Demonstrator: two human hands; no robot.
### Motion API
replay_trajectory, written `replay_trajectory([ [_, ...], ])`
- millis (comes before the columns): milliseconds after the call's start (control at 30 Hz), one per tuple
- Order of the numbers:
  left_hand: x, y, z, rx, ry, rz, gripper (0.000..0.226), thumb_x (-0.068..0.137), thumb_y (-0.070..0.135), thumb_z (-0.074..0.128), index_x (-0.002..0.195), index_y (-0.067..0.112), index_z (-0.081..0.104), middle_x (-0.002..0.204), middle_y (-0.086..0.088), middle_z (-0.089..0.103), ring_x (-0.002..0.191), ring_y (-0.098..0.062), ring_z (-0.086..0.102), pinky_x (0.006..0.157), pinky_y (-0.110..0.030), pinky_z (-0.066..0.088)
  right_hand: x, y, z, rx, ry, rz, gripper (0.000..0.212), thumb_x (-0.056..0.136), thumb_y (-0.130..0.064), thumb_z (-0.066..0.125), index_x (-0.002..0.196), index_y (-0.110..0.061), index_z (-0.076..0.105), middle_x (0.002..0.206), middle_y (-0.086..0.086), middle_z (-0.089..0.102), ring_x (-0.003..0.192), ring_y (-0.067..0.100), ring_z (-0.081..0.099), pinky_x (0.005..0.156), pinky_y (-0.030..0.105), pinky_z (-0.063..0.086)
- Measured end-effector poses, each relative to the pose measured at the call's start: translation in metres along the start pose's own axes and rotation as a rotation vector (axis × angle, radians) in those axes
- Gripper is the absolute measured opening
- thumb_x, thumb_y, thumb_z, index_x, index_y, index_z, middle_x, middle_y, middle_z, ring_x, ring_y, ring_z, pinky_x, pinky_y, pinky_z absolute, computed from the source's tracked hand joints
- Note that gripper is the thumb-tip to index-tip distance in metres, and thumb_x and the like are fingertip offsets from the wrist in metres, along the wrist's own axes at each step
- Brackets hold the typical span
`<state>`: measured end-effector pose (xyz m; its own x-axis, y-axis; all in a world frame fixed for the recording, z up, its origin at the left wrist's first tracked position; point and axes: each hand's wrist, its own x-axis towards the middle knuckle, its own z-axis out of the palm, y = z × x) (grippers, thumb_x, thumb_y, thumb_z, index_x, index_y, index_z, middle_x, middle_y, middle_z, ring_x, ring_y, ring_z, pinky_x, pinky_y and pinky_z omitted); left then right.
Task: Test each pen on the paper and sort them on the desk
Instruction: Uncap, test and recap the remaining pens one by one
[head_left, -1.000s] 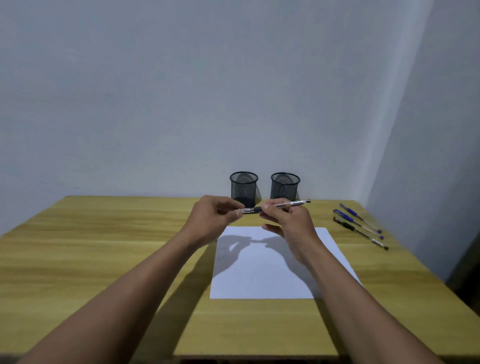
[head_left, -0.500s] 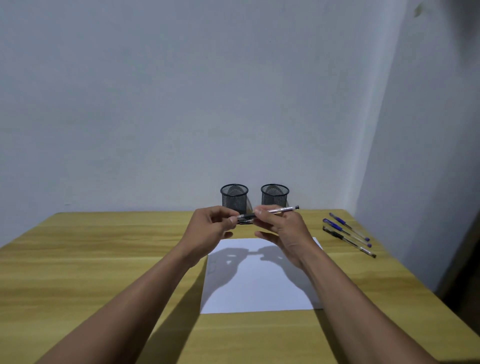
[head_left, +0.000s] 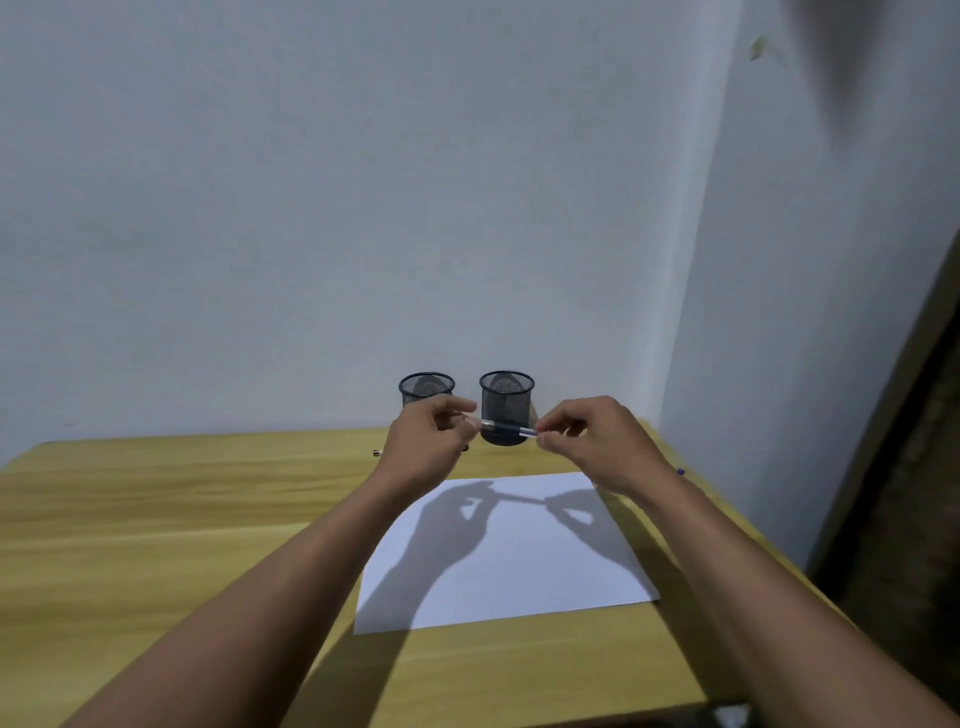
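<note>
A left black mesh cup (head_left: 426, 385) and right black mesh cup (head_left: 506, 402) stand behind a white paper sheet (head_left: 519, 561). The raised left hand (head_left: 434, 447) and right hand (head_left: 602, 447) pinch a slim dark pen (head_left: 506, 428) by its ends between their fingers.

Plain room corner, wooden desk (head_left: 156, 519), two mesh pen cups (head_left: 506, 405), bare walls (head_left: 311, 208)

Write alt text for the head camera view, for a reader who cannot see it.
The left hand and right hand each pinch one end of a pen, held sideways above white paper on a wooden desk. Two black mesh cups stand behind it.
</note>
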<state>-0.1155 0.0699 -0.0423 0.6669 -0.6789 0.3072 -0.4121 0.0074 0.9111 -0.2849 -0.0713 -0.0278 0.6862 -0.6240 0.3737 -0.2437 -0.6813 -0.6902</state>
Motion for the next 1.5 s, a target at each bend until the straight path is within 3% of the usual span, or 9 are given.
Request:
replay_trajectory([
  [133,0.003,0.004,0.033,0.274,-0.004,0.080,0.040,0.087,0.035,0.069,0.124,0.018,0.065,0.108,0.002,0.072,0.094,-0.012,0.066,0.089,-0.027,0.048,-0.010,0.030,-0.021,-0.092,0.084,0.091,0.005,0.088,-0.021,0.075,0.090,-0.021,0.079,0.084,-0.006,0.074,0.076,0.010,0.062,0.067,0.024,0.046],
  [300,0.004,-0.003,0.086,0.602,-0.288,0.168,0.054,0.088,0.048,0.065,0.132,0.019,0.060,0.130,-0.001,0.064,0.118,-0.018,0.059,0.095,-0.030,0.045,-0.026,0.079,-0.038,-0.175,0.155,0.259,0.008,0.088,-0.020,0.071,0.084,-0.024,0.077,0.087,-0.004,0.073,0.084,0.014,0.063,0.072,0.030,0.048],
  [633,0.039,-0.021,0.164,0.868,-0.508,0.102,0.084,0.072,0.073,0.063,0.141,0.026,0.051,0.144,-0.005,0.052,0.131,-0.026,0.049,0.105,-0.043,0.044,-0.029,0.135,-0.037,-0.338,0.188,0.365,0.017,0.093,-0.023,0.063,0.096,-0.022,0.080,0.100,0.000,0.077,0.094,0.021,0.068,0.082,0.036,0.058],
  [1033,0.046,-0.040,0.173,0.957,-0.482,0.120,0.082,0.063,0.082,0.054,0.130,0.036,0.058,0.134,-0.003,0.054,0.125,-0.027,0.050,0.100,-0.045,0.045,-0.028,0.152,-0.030,-0.413,0.118,0.298,0.026,0.093,-0.035,0.067,0.113,-0.021,0.077,0.111,0.000,0.075,0.104,0.021,0.065,0.083,0.035,0.055],
  [1200,0.051,-0.040,0.164,0.838,-0.482,0.097,0.083,0.061,0.083,0.052,0.125,0.031,0.062,0.131,-0.003,0.060,0.122,-0.023,0.055,0.099,-0.043,0.047,-0.021,0.140,-0.033,-0.433,0.113,0.257,0.030,0.093,-0.034,0.067,0.119,-0.022,0.075,0.118,0.000,0.074,0.109,0.022,0.065,0.087,0.035,0.054],
  [1333,0.055,-0.047,0.135,0.732,-0.362,0.121,0.058,0.079,0.066,0.058,0.120,0.027,0.066,0.125,0.002,0.067,0.114,-0.016,0.062,0.095,-0.037,0.050,-0.004,0.118,-0.028,-0.417,0.108,0.215,0.021,0.095,-0.030,0.062,0.108,-0.021,0.076,0.107,-0.003,0.075,0.103,0.022,0.065,0.081,0.034,0.054],
  [1433,0.054,-0.051,0.096,0.734,-0.249,0.163,0.038,0.087,0.052,0.059,0.113,0.026,0.071,0.118,0.004,0.069,0.109,-0.019,0.063,0.090,-0.035,0.050,0.015,0.100,-0.008,-0.365,0.073,0.161,0.021,0.094,-0.026,0.058,0.101,-0.019,0.077,0.093,-0.004,0.075,0.105,0.021,0.066,0.077,0.029,0.049],
  [1500,0.053,-0.055,0.067,0.734,-0.168,0.176,0.029,0.089,0.045,0.059,0.103,0.025,0.074,0.109,0.005,0.072,0.101,-0.019,0.065,0.084,-0.035,0.052,0.029,0.087,0.012,-0.331,0.026,0.119,0.022,0.092,-0.025,0.059,0.103,-0.019,0.077,0.094,-0.003,0.076,0.103,0.021,0.067,0.079,0.029,0.050],
])
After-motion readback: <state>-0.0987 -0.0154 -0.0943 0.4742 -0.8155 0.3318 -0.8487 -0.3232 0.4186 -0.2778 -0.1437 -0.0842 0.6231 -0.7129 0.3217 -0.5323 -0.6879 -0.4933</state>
